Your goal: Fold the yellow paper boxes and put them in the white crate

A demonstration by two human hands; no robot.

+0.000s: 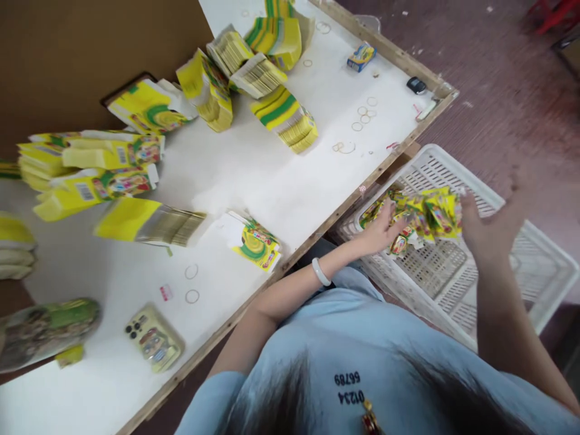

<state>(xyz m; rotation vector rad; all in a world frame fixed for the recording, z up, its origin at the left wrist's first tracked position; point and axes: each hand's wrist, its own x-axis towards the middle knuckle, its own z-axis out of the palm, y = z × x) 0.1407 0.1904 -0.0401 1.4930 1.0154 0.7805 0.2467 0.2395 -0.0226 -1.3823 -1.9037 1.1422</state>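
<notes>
Several small yellow-and-green printed packs lie bunched in a white plastic basket to the right of the table. My left hand, a pale bangle on its wrist, reaches over the basket's near rim. Its thumb and fingers are apart at the left end of the packs, and I see nothing gripped in them. Across the bunch is my right hand, blurred, with fingers spread. Its thumb side is close to the right end of the packs; whether it touches them I cannot tell.
On the white table are flat yellow carton stacks, a single yellow carton, a phone, loose rubber bands and a small blue-yellow box. A raised wooden edge runs between table and basket.
</notes>
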